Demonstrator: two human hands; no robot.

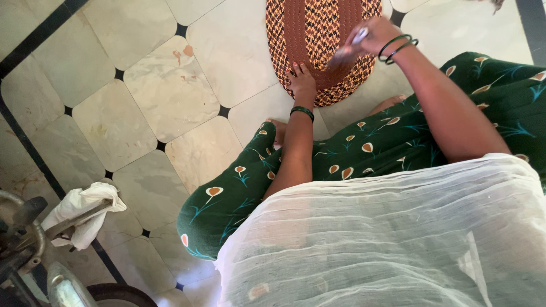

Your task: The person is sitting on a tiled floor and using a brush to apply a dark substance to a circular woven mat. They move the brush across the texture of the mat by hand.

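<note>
Woven mat (318, 40) under left hand (301, 79), right hand (372, 35) above

The rug (318, 34) is coarse braided cloth, matt and nubbly, lying on a floor (170, 91) of smooth polished stone tiles with a faint sheen, and the left hand (301, 79) presses flat on the rug's near edge while the right hand (372, 35) is closed on a brush (347, 50) with a shiny, pale handle, too blurred to tell if metal or plastic. The dress (398, 142) is soft matt printed cloth, the scarf (387, 239) thin, crinkled gauze. At the floor's near left corner a limp white rag (79, 213) hangs on scuffed, dull metal parts (28, 239).
</note>
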